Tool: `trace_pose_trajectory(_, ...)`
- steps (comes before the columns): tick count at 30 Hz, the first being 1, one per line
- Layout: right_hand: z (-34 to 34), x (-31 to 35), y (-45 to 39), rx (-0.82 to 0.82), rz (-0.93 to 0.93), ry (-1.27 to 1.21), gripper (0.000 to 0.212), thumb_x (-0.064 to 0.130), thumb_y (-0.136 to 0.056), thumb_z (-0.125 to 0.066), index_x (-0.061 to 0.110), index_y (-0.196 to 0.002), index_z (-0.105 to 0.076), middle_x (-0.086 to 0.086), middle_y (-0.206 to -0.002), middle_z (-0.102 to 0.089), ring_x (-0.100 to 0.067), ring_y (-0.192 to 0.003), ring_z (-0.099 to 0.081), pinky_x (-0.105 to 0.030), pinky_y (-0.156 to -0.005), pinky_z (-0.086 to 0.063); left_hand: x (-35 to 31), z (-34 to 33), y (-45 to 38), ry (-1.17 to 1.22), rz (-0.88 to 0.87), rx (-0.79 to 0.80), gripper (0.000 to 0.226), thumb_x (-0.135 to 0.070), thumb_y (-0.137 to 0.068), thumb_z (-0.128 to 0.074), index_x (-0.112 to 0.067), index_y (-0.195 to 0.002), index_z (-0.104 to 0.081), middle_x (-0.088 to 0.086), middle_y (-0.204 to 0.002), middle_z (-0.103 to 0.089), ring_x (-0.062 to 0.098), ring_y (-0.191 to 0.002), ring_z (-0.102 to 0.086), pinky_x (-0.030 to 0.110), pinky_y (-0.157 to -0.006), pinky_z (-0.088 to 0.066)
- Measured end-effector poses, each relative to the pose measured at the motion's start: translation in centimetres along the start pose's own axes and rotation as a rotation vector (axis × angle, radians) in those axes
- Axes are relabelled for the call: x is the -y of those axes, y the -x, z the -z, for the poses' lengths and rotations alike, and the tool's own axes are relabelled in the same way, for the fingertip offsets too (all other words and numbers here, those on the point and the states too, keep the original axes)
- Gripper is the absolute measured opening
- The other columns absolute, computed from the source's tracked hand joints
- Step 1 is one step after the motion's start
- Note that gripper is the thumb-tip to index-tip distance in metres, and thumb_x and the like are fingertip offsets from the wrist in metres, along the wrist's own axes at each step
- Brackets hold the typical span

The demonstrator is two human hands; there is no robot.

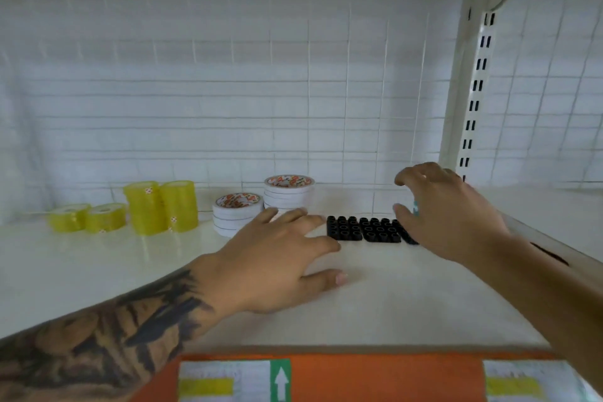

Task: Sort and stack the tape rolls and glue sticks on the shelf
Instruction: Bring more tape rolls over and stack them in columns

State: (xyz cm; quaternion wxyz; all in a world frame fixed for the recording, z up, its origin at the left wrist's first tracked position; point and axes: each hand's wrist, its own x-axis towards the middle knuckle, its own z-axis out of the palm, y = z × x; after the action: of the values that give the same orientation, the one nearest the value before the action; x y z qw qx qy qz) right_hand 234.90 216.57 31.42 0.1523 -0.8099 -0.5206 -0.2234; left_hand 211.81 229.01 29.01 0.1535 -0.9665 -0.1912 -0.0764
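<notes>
Black-capped glue sticks stand packed in tight blocks mid-shelf. My left hand lies flat on the shelf, fingers straight, fingertips at the left block's edge. My right hand hovers over the right end of the blocks, fingers arched and spread, hiding the last sticks. A teal sliver shows by its thumb; I cannot tell what it is. Two stacks of white tape rolls stand behind my left hand. Yellow tape rolls form two tall stacks and two low rolls at the left.
The white shelf board has a wire-grid back panel. A slotted upright post stands at the right rear. An orange price rail with labels runs along the front edge.
</notes>
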Motion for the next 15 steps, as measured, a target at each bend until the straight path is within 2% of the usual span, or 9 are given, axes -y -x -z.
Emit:
trace_pose_trajectory(6,1.9,11.9,2.9,0.125,0.263,-0.005,0.041,0.054,-0.099,-0.045,0.039,-0.137,-0.049,0.016,-0.136,-0.051,-0.008,-0.118,-0.051,-0.028,-0.097,-0.046,7.1,1.7,11.7,-0.077,0.136,-0.038,0.065,-0.077,-0.097,-0.020,-0.044,-0.151,-0.034,-0.003,-0.167,-0.025,0.020,-0.155,-0.019,0.048,-0.124,-0.014)
trace_pose_trajectory(11,0.5,25.6,3.1,0.238,0.517,0.095,0.053,0.065,-0.101,-0.030,0.046,-0.150,-0.034,0.020,-0.156,-0.033,-0.005,-0.142,-0.036,-0.028,-0.112,-0.037,16.8,1.8,23.7,-0.076,0.320,-0.028,0.076,-0.081,-0.087,-0.006,-0.048,-0.150,-0.034,-0.007,-0.167,-0.024,0.018,-0.154,-0.020,0.050,-0.123,-0.018)
trace_pose_trajectory(15,-0.9,37.0,1.6,0.226,0.619,0.076,0.056,0.068,-0.099,-0.027,0.047,-0.151,-0.034,0.016,-0.157,-0.034,-0.008,-0.144,-0.035,-0.029,-0.114,-0.036,24.7,1.3,34.0,-0.111,0.480,-0.001,0.075,-0.080,-0.088,-0.008,-0.047,-0.149,-0.036,-0.006,-0.165,-0.027,0.017,-0.152,-0.025,0.048,-0.121,-0.023)
